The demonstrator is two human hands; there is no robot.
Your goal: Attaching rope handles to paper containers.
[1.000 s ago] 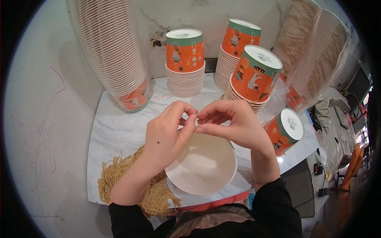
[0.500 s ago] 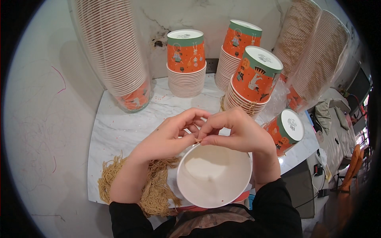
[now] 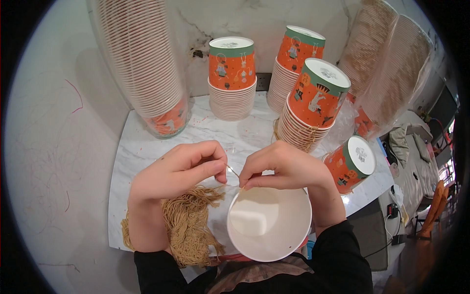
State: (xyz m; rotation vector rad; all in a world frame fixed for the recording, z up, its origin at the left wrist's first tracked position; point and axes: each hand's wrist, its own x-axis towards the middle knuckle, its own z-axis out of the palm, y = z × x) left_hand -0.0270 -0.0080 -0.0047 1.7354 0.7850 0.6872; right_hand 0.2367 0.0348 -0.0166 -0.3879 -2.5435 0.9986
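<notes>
A white-lined paper bucket (image 3: 293, 215) sits tilted in front of me, its open mouth toward me. My left hand (image 3: 178, 169), just left of its far rim, pinches one end of a short tan string (image 3: 233, 170). The string runs taut across to my right hand (image 3: 289, 166), whose thumb and fingers pinch it at the bucket's far left rim. Whether it passes through a hole there is hidden by the fingers. Below my left wrist lies a pile of cut tan strings (image 3: 191, 230).
Upside-down orange and green bucket stacks stand at the back, one in the middle (image 3: 231, 68) and two at the right (image 3: 318, 95). Another orange bucket (image 3: 342, 169) leans at the right. Tall bagged stacks flank the marble table (image 3: 147, 191), left (image 3: 139, 63) and right (image 3: 391, 73).
My hands have moved apart, the left one going left and drawing the string out. The bucket has shifted slightly right.
</notes>
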